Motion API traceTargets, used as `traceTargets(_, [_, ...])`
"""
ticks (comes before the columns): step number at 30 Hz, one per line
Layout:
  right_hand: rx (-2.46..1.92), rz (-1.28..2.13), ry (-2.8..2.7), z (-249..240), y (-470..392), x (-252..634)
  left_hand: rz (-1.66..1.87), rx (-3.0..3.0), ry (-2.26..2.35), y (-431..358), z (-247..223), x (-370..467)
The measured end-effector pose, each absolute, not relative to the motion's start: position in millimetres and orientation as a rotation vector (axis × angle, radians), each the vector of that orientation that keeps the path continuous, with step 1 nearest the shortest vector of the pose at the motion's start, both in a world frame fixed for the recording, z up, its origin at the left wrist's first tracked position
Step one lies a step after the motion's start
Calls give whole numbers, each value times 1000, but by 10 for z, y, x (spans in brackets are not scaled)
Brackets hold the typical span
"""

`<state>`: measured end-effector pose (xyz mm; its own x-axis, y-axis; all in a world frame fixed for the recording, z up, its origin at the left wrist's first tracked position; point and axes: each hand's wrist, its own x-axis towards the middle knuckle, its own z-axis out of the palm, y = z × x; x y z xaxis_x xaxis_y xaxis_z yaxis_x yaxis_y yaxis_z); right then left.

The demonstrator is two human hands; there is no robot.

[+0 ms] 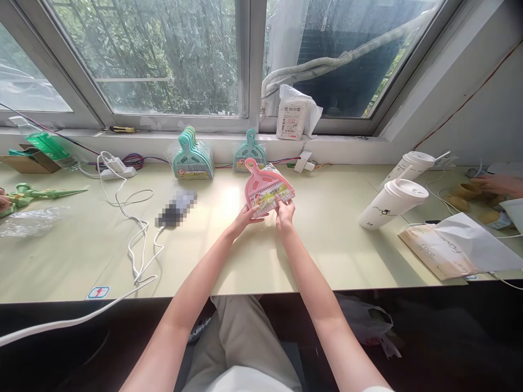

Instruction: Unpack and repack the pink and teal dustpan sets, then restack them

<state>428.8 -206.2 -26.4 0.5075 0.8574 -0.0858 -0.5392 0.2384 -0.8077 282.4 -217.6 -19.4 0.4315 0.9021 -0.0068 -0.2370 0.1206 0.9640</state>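
Dustpan (267, 184), pink and seemingly film-wrapped, is tilted over the middle of the table (327, 250), held between our 2 hands; we cannot tell whether its lower edge touches the tabletop. Our left hand (245, 218) has its fingers closed round the lower left edge, and our right hand (285, 213) pinches the lower right. Just behind stands a single turquoise dustpan (249, 151), with a stack of dustpans (191, 155) to its left. We judge the step in hand to be handling this package; any next move calls for a steady 2-handed grip, as the film may slip.

Its yellow label carries Chinese characters too blurred for us to read. The tissue pack (437, 247) says "Face"; a bird-like logo and script mark the nearer cup (390, 202). On the table-edge tag (98, 293) we read, uncertainly, a red 9.
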Motion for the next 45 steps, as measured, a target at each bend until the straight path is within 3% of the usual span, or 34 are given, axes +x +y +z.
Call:
traceTargets(9, [-919, 1150, -497, -327, -1985, 4166, 1253, 1090, 678, -1990, -201, 2698])
traceTargets(13, [-984, 1266, -927, -312, -1961, 4155, 1411, 984, 780, -1908, -163, 2520])
traceTargets(15, [-1102, 1086, -1302, -312, -2008, 4119, 1436, 969, 774, -1872, -163, 2404])
traceTargets(19, [-1395, 338, -1961, -307, -2156, 4042, 1477, 898, 847, -1801, -227, 2216])
traceTargets(24, [-1582, -230, -2122, -258, -2216, 4117, 1515, 757, 911, -1738, -316, 2158])
traceTargets(38, [-1434, -661, -2011, -242, -2129, 4434, 1259, 898, 960, -1795, -226, 2111])
traceTargets(45, [-1150, -756, -2356, -300, -2090, 4445, 1268, 864, 1020, -1741, -268, 2047])
